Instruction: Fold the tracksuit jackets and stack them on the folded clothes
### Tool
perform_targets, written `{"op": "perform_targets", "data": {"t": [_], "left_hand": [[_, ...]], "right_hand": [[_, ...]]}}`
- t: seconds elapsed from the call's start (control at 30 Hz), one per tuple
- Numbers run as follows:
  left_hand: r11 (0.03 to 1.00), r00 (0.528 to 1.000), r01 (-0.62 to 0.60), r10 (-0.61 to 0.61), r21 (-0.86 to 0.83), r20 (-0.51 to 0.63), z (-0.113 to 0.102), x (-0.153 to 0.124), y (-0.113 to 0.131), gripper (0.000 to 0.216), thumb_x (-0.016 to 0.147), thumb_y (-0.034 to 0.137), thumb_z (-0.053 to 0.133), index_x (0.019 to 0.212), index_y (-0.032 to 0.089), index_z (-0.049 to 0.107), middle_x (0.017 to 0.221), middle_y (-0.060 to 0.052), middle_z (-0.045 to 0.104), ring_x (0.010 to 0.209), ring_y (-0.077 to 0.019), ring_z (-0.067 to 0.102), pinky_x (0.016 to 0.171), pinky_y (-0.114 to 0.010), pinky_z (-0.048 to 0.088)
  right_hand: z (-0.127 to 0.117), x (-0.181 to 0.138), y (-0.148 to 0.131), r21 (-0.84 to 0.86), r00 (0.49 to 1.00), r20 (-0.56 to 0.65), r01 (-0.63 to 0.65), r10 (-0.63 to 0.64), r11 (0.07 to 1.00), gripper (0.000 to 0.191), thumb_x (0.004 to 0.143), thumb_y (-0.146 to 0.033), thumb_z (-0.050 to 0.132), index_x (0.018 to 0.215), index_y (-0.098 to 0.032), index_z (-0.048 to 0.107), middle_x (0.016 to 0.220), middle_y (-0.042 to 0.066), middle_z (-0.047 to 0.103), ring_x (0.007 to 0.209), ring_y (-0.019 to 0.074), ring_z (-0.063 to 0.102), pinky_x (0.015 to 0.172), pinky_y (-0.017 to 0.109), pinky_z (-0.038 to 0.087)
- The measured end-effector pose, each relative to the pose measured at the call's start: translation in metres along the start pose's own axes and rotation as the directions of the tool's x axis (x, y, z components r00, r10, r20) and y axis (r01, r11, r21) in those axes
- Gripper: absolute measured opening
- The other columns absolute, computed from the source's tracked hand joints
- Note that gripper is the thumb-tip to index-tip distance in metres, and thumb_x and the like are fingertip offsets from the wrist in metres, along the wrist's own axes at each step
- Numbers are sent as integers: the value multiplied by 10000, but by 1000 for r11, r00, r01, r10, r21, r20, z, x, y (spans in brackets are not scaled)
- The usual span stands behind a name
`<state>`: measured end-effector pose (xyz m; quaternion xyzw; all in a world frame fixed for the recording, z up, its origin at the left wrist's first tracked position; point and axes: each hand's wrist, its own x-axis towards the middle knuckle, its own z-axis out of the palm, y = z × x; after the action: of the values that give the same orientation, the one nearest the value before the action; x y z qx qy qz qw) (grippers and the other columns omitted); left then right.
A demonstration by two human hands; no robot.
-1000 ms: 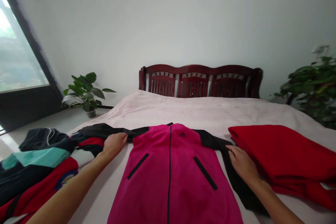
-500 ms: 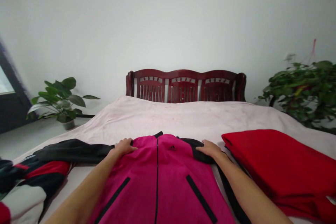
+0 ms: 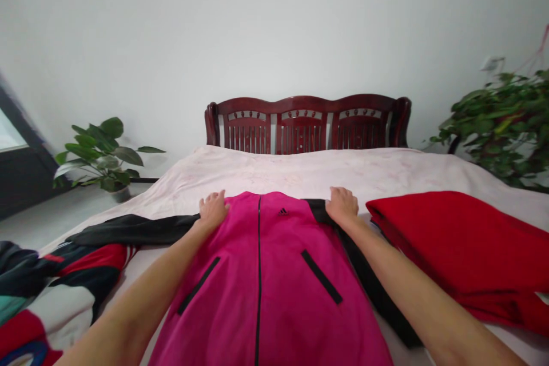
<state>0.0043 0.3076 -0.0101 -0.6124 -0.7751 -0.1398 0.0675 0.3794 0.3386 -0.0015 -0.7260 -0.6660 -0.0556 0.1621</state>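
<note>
A magenta zip jacket (image 3: pixel 266 280) with black sleeves lies flat on the bed, its collar end away from me. My left hand (image 3: pixel 213 211) rests on the jacket's left shoulder, fingers curled over the top edge. My right hand (image 3: pixel 342 204) rests on the right shoulder in the same way, gripping the black shoulder part. One black sleeve (image 3: pixel 132 229) stretches out to the left; the other runs down along my right forearm.
Folded red cloth (image 3: pixel 463 251) lies to the right on the pale pink bedspread (image 3: pixel 309 171). A heap of mixed clothes (image 3: pixel 47 286) sits at the left. Behind stand a dark wooden headboard (image 3: pixel 306 123) and potted plants at left (image 3: pixel 100 154) and right (image 3: pixel 501 126).
Both hands slid from the sleeves inward and up to the jacket's shoulders. The view swung right and tilted slightly, so the window and the picture frame left the picture.
</note>
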Motion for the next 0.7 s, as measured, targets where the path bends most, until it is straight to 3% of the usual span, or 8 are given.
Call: {"op": "perform_targets", "data": {"t": [0.07,0.13,0.2,0.33,0.53,0.6,0.7], "left_hand": [[991,990,-130,131,-9,52,19,-35,7,531,931,411,455,1428,223,437,1441,-128,503,1361,-289,415,1112,-454,292],[971,965,-236,237,-27,112,38,-72,7,533,938,481,449,1427,268,453,1468,-85,490,1392,-263,384,1117,-414,308],[950,939,-311,312,-29,148,54,-106,-1,550,945,509,432,1444,276,441,1493,-92,461,1402,-277,374,1122,-437,310],[934,928,-358,355,11,111,67,-147,-28,542,969,475,397,1475,280,398,1538,-99,394,1420,-293,347,1134,-474,299],[924,924,-381,381,-5,33,54,-192,-62,541,958,422,429,1467,240,412,1500,-126,440,1390,-287,396,1130,-465,334],[945,944,-326,327,-37,33,48,-210,-74,540,934,401,469,1443,220,444,1485,-134,453,1395,-291,387,1132,-465,337],[985,992,-101,110,-141,57,35,-239,-97,562,889,399,520,1398,164,487,1426,-157,498,1391,-319,382,1125,-483,350]], "right_hand": [[17,-36,-9,-19,985,7,175,-175,984,488,911,-294,487,1380,-163,506,1428,144,501,1354,294,380,1101,426,303],[35,-75,-10,-25,939,88,335,-332,942,549,920,-379,487,1433,-183,454,1498,122,432,1411,311,300,1142,480,236],[49,-111,-4,-8,901,204,394,-384,919,576,942,-464,428,1458,-207,431,1527,113,395,1426,330,284,1145,534,211],[56,-153,22,-18,901,250,370,-354,929,605,972,-509,306,1486,-200,391,1555,121,340,1438,307,282,1158,522,197],[31,-179,49,19,896,312,325,-314,946,615,964,-461,329,1488,-144,379,1565,133,314,1458,290,240,1164,463,232],[18,-190,54,75,892,351,275,-283,959,603,952,-422,357,1474,-121,394,1568,147,302,1449,277,267,1157,431,256],[-3,-210,63,185,916,360,113,-174,976,592,936,-400,373,1442,-94,418,1532,183,350,1408,261,352,1130,389,299]]}}
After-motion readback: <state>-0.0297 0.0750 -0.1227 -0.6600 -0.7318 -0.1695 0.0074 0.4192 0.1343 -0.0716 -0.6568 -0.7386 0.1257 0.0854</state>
